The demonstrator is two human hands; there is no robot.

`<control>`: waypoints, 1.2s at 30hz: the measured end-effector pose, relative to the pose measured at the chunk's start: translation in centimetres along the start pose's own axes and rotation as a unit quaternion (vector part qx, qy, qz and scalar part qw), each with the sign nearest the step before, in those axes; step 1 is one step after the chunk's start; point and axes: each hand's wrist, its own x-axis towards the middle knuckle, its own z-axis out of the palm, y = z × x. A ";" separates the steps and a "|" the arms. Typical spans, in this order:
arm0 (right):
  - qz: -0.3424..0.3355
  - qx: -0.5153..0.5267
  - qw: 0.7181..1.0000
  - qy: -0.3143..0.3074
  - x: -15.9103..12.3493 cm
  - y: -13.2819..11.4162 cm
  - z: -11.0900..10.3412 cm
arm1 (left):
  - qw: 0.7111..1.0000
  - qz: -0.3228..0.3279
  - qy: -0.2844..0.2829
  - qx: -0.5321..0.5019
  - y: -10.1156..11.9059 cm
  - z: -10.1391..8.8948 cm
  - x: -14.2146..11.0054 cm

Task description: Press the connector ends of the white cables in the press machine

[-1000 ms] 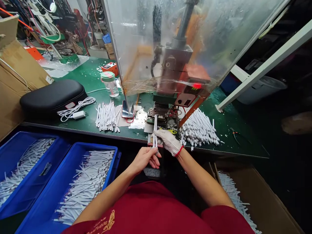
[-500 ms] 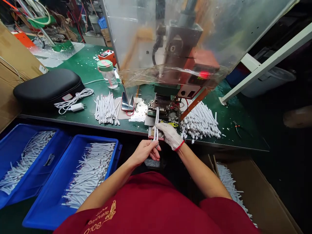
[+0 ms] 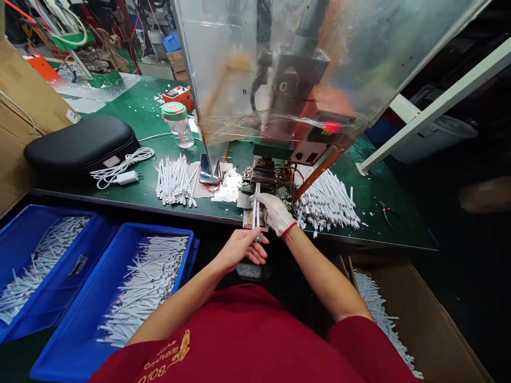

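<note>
Two white short cables (image 3: pixel 256 213) run side by side from the press machine (image 3: pixel 263 173) toward my body. At their near ends, my bare left hand (image 3: pixel 243 249) pinches them between thumb and fingers; metal connector ends show by the fingers. My right hand (image 3: pixel 275 211), in a white knitted glove with a red cuff, closes on the same cables just in front of the machine. A dark block of the machine sits over the far cable ends and hides them.
White cables lie in a left bunch (image 3: pixel 175 181) and a larger right pile (image 3: pixel 329 199). Pliers (image 3: pixel 386 214), a phone (image 3: pixel 209 170) and a jar (image 3: pixel 178 125) are on the green table (image 3: pixel 99 199). Blue bins (image 3: pixel 72 319) and a cardboard box (image 3: pixel 439 319) hold more cables. A clear shield (image 3: pixel 223 32) hangs ahead.
The machine's dark block has come down over the far cable ends. My gloved right hand has moved slightly left and up along the cables. The left hand stays at the near ends.
</note>
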 end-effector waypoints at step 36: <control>-0.036 0.111 0.993 0.004 2.1 -1.8 1.7 | 0.997 0.070 0.010 -0.005 0.4 1.0 0.0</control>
